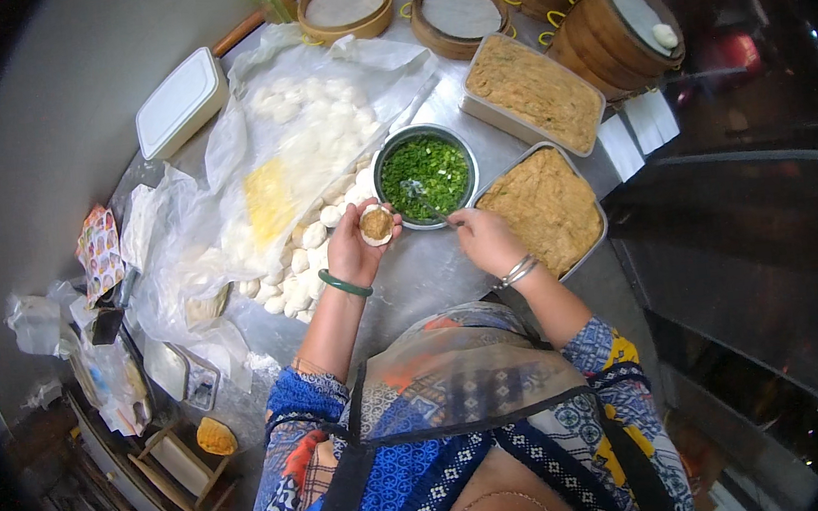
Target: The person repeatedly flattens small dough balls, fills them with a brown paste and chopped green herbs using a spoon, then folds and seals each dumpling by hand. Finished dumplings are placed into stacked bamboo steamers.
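My left hand [357,249] holds a small round dough wrapper [378,237] topped with tan filling [377,223]. My right hand [485,237] grips a thin metal utensil [434,211], its far end down in a round metal bowl [471,147] of chopped green onions [421,169]. The hands are apart, both at the near side of the bowl. To the right of the bowl sits a rectangular tub [604,225] of tan filling [546,202], partly behind my right hand. Dough pieces [299,260] are heaped left of my left hand, many under plastic sheeting [222,155].
Another tub [507,122] of filling stands behind the first. Bamboo steamers [374,26] line the back; a stack [591,42] at right has paper and one white bun [664,36] on top. A lidded white container [177,114] stands back left. Plastic bags [39,328] lie at far left.
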`<move>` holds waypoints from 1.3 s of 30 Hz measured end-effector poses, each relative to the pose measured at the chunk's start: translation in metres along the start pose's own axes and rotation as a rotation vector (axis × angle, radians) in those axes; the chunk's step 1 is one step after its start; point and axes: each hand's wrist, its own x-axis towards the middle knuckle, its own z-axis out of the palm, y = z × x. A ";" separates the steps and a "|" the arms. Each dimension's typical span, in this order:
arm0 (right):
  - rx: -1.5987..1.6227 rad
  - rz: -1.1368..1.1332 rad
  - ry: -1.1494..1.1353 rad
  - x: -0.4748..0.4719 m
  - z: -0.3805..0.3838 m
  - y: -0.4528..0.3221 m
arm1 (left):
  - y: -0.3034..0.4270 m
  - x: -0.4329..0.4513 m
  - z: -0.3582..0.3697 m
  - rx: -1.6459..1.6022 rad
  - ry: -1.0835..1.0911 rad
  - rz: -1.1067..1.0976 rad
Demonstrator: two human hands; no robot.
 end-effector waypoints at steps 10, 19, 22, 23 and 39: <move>0.241 -0.075 -0.016 -0.029 -0.032 0.004 | -0.009 0.031 0.033 0.041 0.087 0.035; -0.307 -0.298 0.168 -0.059 -0.016 -0.009 | -0.024 0.037 0.074 -0.056 0.100 0.041; -0.031 -0.249 0.217 -0.065 -0.021 -0.005 | -0.025 0.032 0.073 -0.066 0.011 0.062; 0.106 -0.168 0.215 -0.071 -0.025 -0.007 | -0.025 0.030 0.073 -0.060 0.003 0.055; 0.014 0.144 0.214 -0.160 -0.055 0.033 | -0.047 -0.005 0.073 0.115 -0.130 -0.099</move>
